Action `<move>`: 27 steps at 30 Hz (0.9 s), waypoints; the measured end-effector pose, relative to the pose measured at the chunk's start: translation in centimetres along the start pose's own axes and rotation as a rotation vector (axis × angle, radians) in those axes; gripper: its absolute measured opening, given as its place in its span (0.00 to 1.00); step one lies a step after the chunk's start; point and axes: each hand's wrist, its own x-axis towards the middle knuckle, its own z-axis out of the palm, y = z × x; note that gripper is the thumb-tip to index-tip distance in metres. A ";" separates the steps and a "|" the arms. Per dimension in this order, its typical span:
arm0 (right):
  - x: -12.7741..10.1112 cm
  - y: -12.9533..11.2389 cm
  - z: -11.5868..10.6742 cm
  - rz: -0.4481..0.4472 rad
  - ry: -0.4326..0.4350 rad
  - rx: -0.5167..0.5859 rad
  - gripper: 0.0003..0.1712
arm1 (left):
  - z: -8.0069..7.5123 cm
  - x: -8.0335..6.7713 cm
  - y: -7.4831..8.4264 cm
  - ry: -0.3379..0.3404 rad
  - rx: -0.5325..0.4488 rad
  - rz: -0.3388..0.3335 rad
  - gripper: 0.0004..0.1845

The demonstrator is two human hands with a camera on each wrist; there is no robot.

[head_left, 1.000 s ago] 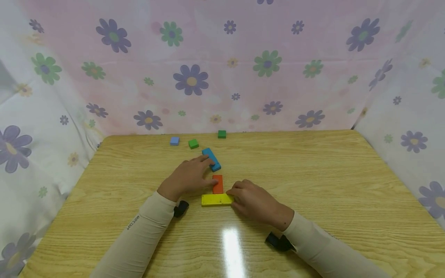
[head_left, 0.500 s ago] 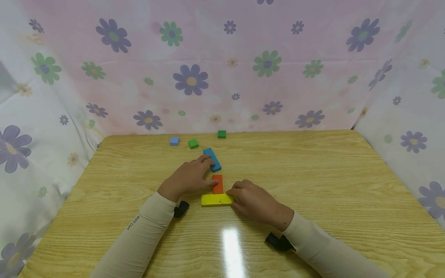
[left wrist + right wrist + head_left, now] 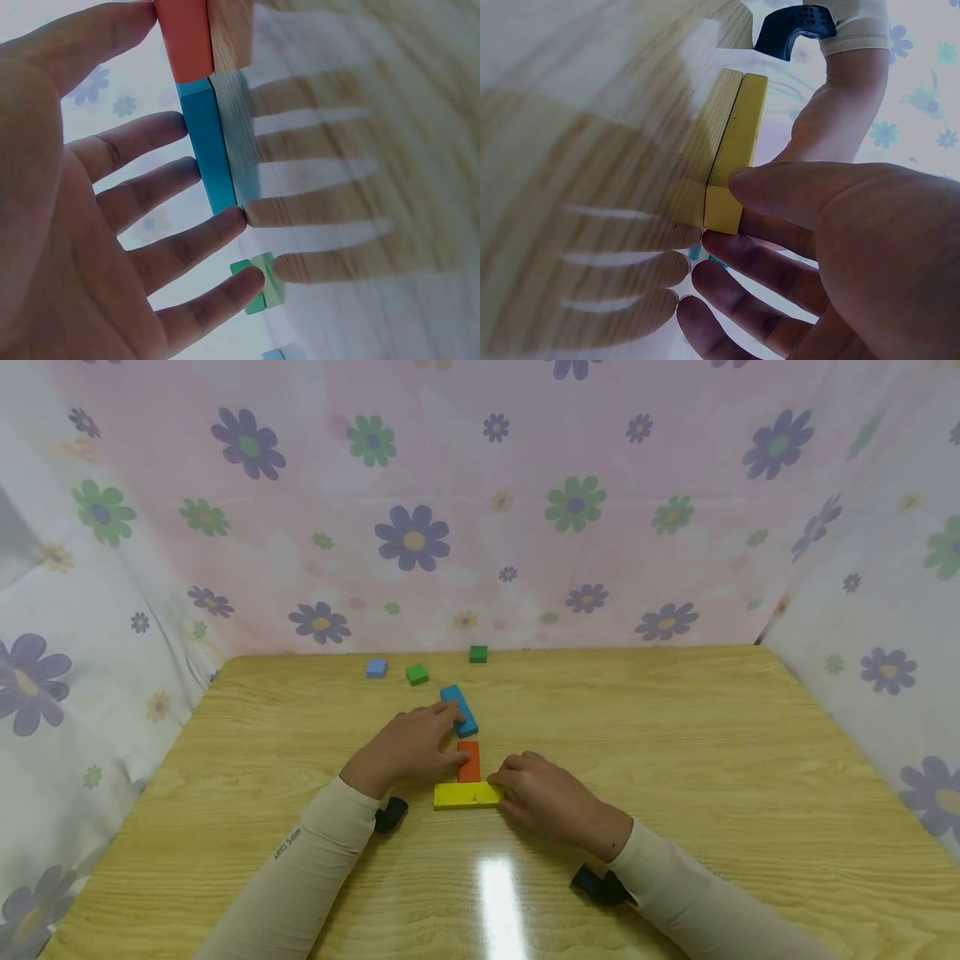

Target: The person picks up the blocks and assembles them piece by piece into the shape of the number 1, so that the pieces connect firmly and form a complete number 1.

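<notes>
Change: hardly anything has shifted since the earlier frames; the camera has dipped a touch, both hands stay where they were, and the blue block looks nudged slightly nearer in line with the orange one.
Meaning: to my eye the blocks are being lined up rather than lifted, and the row is nearly straight.
Left hand [image 3: 408,745]: lies flat with fingers straight and spread, gripping nothing; its fingertips [image 3: 225,221] touch the long side of the blue block and the thumb lies beside the orange block.
Blue block [image 3: 459,710]: flat on the table, slightly angled, its near end just beside the far end of the orange block.
Orange block [image 3: 469,761]: flat, pointing away from the person, its near end touching the long side of the yellow block.
Right hand [image 3: 547,793]: fingers curled round the right end of the yellow block, thumb on one side and fingertips on the other.
Yellow block [image 3: 467,794]: lies crosswise nearest the person, forming a T with the orange block.
Table [image 3: 712,760]: light wood grain with a bright glare patch near the person.
Far edge: a small blue cube [image 3: 377,668], a green cube [image 3: 417,674] and a darker green cube [image 3: 478,653], well apart from both hands.
Surround: flowered cloth [image 3: 480,510] hangs behind and at both sides.
</notes>
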 end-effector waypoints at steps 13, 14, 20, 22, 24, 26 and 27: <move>-0.1 0.0 0.1 -0.036 0.034 -0.011 0.17 | 0.4 -0.1 -0.4 0.005 0.007 0.008 0.29; -0.1 0.0 0.1 -0.037 0.035 -0.009 0.17 | 0.5 -0.1 -0.4 0.002 0.006 0.007 0.29; 0.0 0.1 0.2 -0.034 0.036 -0.014 0.17 | 0.2 -0.2 -0.3 0.011 0.017 0.019 0.27; 0.0 0.1 0.2 -0.031 0.037 -0.018 0.17 | 0.1 -0.1 -0.3 0.015 0.017 0.022 0.26; 0.0 0.1 0.2 -0.027 0.035 -0.019 0.17 | 0.2 -0.1 -0.3 0.016 0.012 0.022 0.25; 0.0 0.2 0.3 -0.026 0.032 -0.017 0.17 | 0.3 0.0 -0.4 0.013 0.009 0.021 0.25; 0.0 0.2 0.3 -0.026 0.031 -0.015 0.17 | 0.3 0.1 -0.4 0.014 0.012 0.023 0.25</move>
